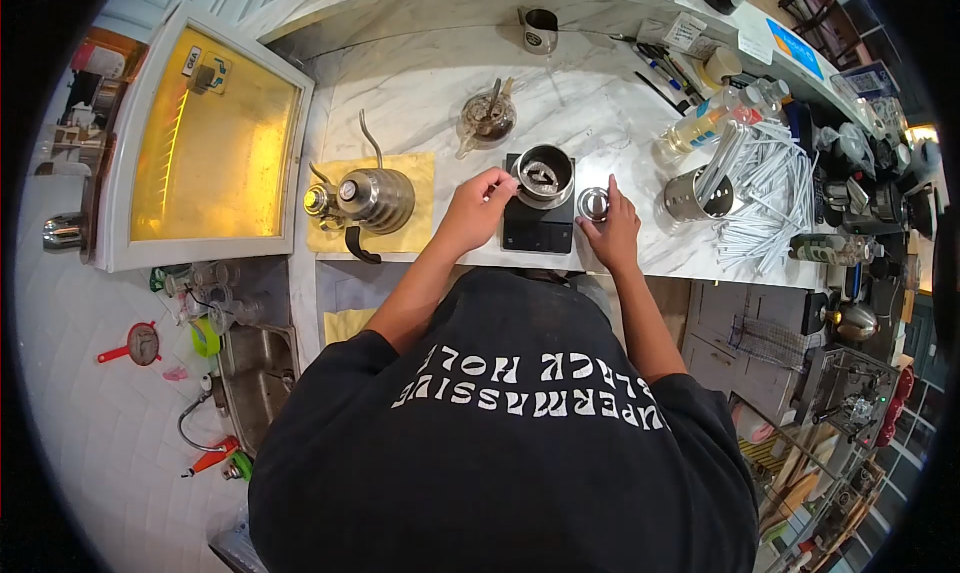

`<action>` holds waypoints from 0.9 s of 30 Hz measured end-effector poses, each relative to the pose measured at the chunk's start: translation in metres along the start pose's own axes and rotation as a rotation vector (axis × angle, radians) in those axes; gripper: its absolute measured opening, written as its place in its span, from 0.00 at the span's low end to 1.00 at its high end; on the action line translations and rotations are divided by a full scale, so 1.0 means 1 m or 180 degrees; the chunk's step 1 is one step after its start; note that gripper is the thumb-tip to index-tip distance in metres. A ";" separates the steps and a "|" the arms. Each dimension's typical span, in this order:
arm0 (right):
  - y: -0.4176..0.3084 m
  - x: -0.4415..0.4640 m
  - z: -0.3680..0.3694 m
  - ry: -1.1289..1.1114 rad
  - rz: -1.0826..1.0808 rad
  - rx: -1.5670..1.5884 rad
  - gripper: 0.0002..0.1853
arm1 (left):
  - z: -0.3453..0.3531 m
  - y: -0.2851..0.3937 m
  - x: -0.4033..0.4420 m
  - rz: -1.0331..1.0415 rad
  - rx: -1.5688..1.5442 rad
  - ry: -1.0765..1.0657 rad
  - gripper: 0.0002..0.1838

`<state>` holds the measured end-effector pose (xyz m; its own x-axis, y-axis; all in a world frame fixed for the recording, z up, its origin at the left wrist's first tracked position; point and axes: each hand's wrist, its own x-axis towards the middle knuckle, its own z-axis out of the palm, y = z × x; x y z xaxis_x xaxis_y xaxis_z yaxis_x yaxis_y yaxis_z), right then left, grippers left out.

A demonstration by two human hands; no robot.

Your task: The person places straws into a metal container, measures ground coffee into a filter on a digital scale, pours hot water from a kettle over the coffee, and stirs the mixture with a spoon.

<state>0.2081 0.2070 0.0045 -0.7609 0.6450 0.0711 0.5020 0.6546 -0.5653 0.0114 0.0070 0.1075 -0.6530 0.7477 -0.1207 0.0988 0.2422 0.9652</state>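
Note:
My left hand (478, 211) is closed, its thumb and forefinger pinched at the left rim of a dark metal cup (557, 195). A ridged metal part shows inside the cup, which stands on a black digital scale (540, 235). My right hand (617, 231) holds a small round metal lid (593, 204) between thumb and fingers, low by the counter, right of the scale. Behind the cup is a glass server (488, 119) with a spoon-like handle sticking up. To the left, a steel gooseneck kettle (385, 201) rests on a yellow cloth (418, 170).
White wrapped straws (765, 198) pile up at the right beside a steel canister (684, 199) and bottles (712, 113). A dark mug (540, 35) stands at the back. An open fridge-like door (122, 208) is at the left, above a sink (262, 368).

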 end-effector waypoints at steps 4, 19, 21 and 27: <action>0.010 0.002 0.005 0.0032 0.0044 0.0264 0.56 | -0.003 0.006 0.005 -0.0025 -0.0146 -0.0035 0.12; -0.002 0.012 -0.008 0.0416 0.0808 0.1470 0.48 | -0.004 0.028 0.006 0.0217 -0.0280 -0.0025 0.12; -0.004 0.010 -0.008 0.0417 0.0849 0.1391 0.47 | -0.002 0.022 0.005 0.0206 -0.0246 -0.0042 0.12; -0.012 0.003 -0.010 0.0448 0.0848 0.1330 0.45 | 0.002 0.011 0.003 0.0201 -0.0214 -0.0032 0.13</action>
<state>0.2040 0.2057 0.0198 -0.5519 0.8335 -0.0265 0.4418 0.2653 -0.8570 0.0123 0.0130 0.1177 -0.6395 0.7664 -0.0612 0.0887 0.1527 0.9843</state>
